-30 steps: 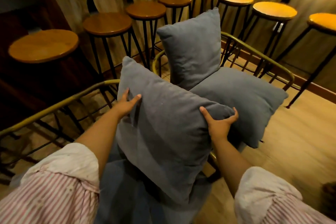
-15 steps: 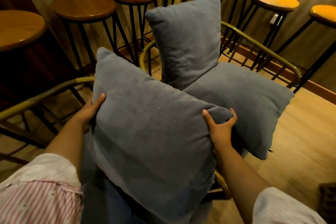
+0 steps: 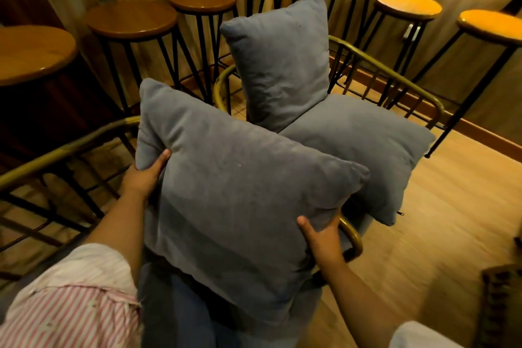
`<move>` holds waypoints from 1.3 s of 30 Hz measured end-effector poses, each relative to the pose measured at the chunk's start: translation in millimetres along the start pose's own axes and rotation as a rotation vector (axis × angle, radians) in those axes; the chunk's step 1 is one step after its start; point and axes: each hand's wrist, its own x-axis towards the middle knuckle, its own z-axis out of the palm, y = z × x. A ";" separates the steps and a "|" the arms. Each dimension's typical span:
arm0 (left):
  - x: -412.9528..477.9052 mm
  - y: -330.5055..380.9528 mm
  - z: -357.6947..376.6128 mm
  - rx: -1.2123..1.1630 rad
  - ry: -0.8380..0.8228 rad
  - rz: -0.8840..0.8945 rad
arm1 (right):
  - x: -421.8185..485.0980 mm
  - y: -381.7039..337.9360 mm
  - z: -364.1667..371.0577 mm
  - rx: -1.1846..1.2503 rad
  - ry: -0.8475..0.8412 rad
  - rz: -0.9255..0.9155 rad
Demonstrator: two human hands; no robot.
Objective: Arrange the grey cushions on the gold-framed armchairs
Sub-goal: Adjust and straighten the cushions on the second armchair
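The near grey cushion (image 3: 240, 206) fills the middle of the view, tilted on edge over the near armchair (image 3: 56, 155), whose gold rail runs out toward nine o'clock. The left hand (image 3: 145, 175) is closed on its left edge, thumb over the front face; half a second ago it sat higher, nearer the top corner. The right hand (image 3: 322, 237) grips the lower right edge, thumb on the front and fingers hidden behind, having slid down from the right corner. That lower hold on both sides suggests the cushion is being settled into its place rather than carried. At twelve o'clock an upright cushion (image 3: 279, 65) leans in the far armchair (image 3: 395, 79), its foot touching a flat cushion (image 3: 361, 150) at two o'clock, which overhangs the seat front. That chair looks done; this one probably needs only a final set-down. Bar stools (image 3: 197, 0) line the wall beyond.
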 end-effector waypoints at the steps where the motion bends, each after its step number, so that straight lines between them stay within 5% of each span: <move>1: -1.5 0.0 -1.4 0.008 0.003 -0.001 | -8.9 3.6 0.0 -0.021 -0.017 -0.002; 11: -72.6 68.4 -22.9 0.105 0.056 0.023 | -17.5 -56.6 -26.3 0.265 0.087 0.061; 21: -174.2 152.3 -20.1 0.043 -0.108 0.260 | 1.1 -194.1 -111.1 0.146 0.182 -0.109; 28: -191.0 178.3 66.7 0.086 -0.214 0.374 | 86.0 -223.0 -184.9 0.029 0.242 -0.094; 39: -100.6 245.5 293.8 0.125 -0.170 0.342 | 352.2 -217.0 -261.8 -0.141 0.182 0.029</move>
